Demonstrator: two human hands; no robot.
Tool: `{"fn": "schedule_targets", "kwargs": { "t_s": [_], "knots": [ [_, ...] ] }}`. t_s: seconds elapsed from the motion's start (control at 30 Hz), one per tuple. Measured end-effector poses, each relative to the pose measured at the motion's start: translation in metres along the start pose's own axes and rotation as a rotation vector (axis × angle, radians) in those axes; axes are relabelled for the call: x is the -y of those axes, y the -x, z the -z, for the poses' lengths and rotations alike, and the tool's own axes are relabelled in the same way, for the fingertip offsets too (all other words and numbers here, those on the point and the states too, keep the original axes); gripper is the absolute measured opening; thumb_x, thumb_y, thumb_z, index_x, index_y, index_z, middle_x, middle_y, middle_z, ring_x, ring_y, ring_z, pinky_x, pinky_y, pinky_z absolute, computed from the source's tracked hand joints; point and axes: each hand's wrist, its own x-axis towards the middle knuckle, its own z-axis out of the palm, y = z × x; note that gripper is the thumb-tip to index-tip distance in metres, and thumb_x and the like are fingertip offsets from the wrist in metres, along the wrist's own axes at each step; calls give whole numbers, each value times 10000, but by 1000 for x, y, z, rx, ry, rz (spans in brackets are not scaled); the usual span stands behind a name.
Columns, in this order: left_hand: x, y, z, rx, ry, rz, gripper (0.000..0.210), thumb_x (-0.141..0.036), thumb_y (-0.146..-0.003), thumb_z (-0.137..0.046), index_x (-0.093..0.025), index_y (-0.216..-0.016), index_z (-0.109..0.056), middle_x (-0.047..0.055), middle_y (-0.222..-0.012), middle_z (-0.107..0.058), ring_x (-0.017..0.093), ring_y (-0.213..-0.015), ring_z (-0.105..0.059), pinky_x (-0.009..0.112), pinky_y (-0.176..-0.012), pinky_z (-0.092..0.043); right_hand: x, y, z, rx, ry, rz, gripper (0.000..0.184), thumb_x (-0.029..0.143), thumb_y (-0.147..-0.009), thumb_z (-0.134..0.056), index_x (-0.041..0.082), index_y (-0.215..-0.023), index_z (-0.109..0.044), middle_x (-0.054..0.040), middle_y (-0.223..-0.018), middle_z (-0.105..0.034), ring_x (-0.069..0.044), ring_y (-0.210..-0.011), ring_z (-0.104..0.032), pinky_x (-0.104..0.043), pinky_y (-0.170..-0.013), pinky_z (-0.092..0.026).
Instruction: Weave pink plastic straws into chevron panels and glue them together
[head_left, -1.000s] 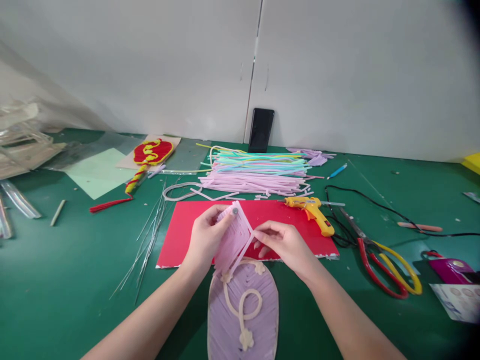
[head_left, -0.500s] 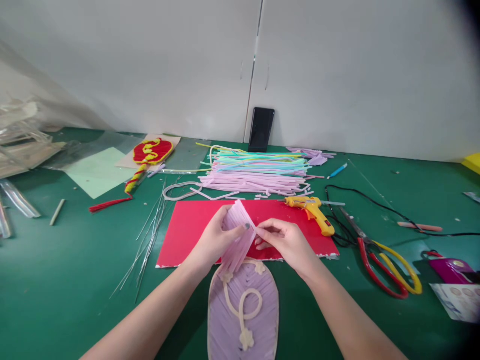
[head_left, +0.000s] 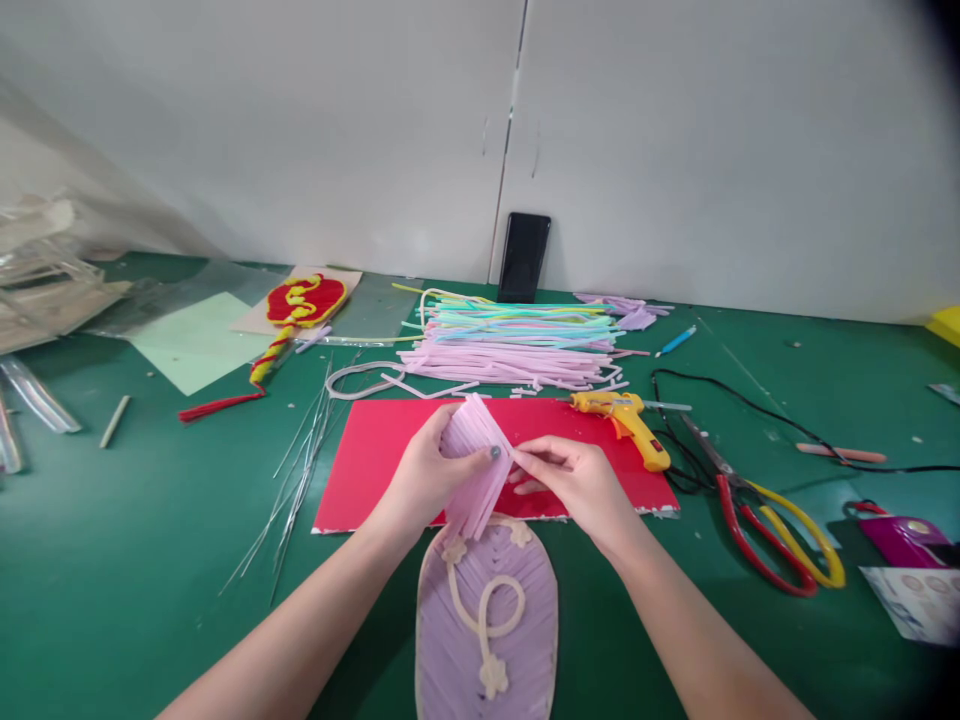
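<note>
A flat panel of pink pipe cleaners is gripped in my left hand, its thumb pressed on the front face. My right hand pinches the panel's right corner between thumb and fingertips; any small piece between them is too small to make out. Both hands are over a red board. Just below the panel lies an oval lilac piece with a cream rim, a cream looping strand and cream flowers.
Bundled pastel pipe cleaners lie behind the board. A yellow glue gun rests on its right end, near scissors. Thin wires and a red-and-yellow fan-shaped craft are at left. A phone leans on the wall.
The pink panel has tilted slightly, its upper edge rising a little to the left. Both hands keep their hold in nearly the same place.
</note>
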Motion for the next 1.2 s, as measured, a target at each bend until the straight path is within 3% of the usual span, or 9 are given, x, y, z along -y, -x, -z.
{"fn": "schedule_targets", "kwargs": {
  "t_s": [0.3,1.2],
  "knots": [
    [-1,1,-1,-34,0,-15,446,-304,-638,-663,-158,-1044,-547,29,-895,-626,185,-797,-586,267,-669,-467,1,1,-2,14,10,-12,244,368,-657,-703,151,-767,-681,-36,-679,-688,-184,-668,-673,-316,-646,-573],
    [-1,0,-1,-46,-38,-42,415,-280,-633,-653,-161,-1016,-546,16,-880,-624,189,-809,-586,279,-694,-470,3,1,-3,27,22,-56,273,385,-659,-698,141,-780,-681,-33,-662,-685,-156,-624,-660,-282,-626,-568]
  ]
}}
